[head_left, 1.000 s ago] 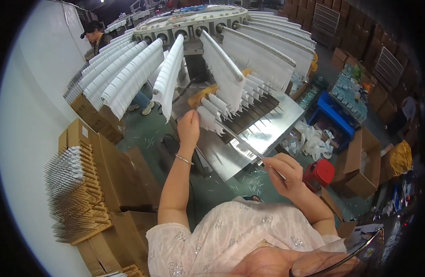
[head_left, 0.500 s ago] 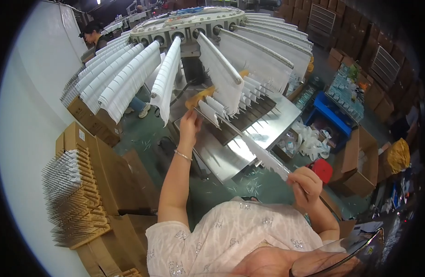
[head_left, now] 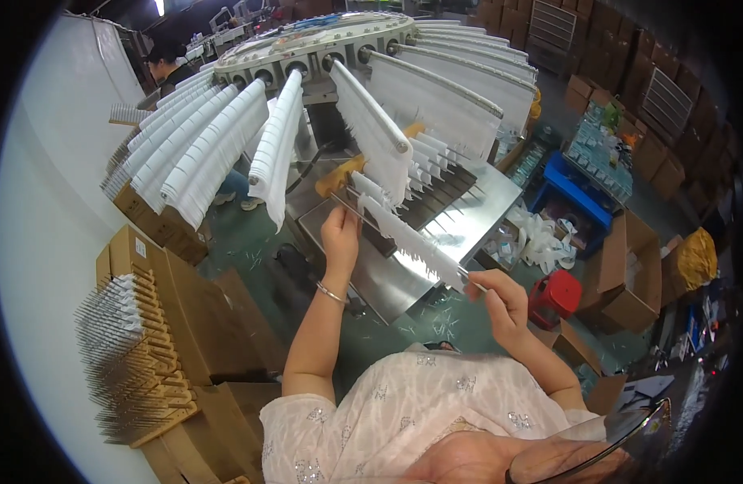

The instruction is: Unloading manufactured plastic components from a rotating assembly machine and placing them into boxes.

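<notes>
A thin metal rod [head_left: 349,203] with a row of white fringed strips [head_left: 424,250] hanging from it slants in front of me. My left hand [head_left: 339,234] is closed on its far end, next to a yellow bar [head_left: 336,177]. My right hand [head_left: 500,300] pinches the near end between thumb and fingers. Beyond the rod, a rack of dark metal pins [head_left: 448,198], some carrying white pieces, lies on a shiny metal table [head_left: 488,202]. Above it juts a machine arm draped with white strips [head_left: 375,133].
A round machine [head_left: 291,48] spreads several draped arms outward. Left stand cardboard boxes [head_left: 198,315] and a pin rack [head_left: 133,355]. Right are a red stool [head_left: 555,297], a blue crate [head_left: 577,194] and an open carton [head_left: 625,262]. Another person [head_left: 166,68] is at far left.
My right hand has moved left and away from me, bringing the strip-laden rod closer to the pin rack. My left hand has shifted slightly right and nearer.
</notes>
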`<state>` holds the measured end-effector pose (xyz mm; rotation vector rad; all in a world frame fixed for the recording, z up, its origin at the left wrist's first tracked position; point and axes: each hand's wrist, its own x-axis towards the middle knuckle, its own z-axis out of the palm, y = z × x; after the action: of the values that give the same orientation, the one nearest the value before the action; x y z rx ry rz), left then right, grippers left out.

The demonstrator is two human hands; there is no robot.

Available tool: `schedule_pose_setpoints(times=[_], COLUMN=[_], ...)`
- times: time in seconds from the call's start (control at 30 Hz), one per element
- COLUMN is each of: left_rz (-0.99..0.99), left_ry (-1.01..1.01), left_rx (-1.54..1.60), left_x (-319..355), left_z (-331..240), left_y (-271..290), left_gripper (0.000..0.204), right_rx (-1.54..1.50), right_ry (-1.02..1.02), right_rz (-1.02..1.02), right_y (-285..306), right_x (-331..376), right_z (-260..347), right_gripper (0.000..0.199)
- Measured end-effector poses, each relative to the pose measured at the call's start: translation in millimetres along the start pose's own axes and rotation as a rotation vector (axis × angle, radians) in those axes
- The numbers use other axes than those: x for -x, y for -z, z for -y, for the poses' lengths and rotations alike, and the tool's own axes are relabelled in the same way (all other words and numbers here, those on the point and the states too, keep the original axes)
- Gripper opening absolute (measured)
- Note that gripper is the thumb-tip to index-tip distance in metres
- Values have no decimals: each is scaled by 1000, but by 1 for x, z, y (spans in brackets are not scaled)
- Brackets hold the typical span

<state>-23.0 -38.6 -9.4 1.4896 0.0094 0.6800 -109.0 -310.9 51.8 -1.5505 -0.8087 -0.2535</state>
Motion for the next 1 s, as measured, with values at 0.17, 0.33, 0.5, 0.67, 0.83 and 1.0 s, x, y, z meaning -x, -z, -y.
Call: schedule_pose_setpoints(times=[0.17, 0.33, 0.5, 0.67, 0.83, 1.0], left_rz=[157, 338, 823, 1379, 1298, 1014], left_ry=[-47, 148, -284, 916, 1013, 874], left_rx=[10, 134, -888, -15, 117, 304], left_x=[38, 53, 46, 46, 58, 72], left_z=[-25, -47, -73, -44, -34, -51], left_y=[-13, -31, -47, -66, -107, -182], left_gripper=[17, 26, 23, 26, 25, 21], right_rx=[-363, -537, -608, -446, -180, 231], right_ry=[-172, -251, -387, -317, -296, -58], right_rz=[-351, -763, -814, -615, -381, -716], right_y=[12, 66, 95, 151, 194, 229], right_x=[32, 62, 68, 56, -2, 0], right_z=[-23, -25, -39, -42, -39, -81], right_gripper=[17, 9, 10, 13, 21, 16])
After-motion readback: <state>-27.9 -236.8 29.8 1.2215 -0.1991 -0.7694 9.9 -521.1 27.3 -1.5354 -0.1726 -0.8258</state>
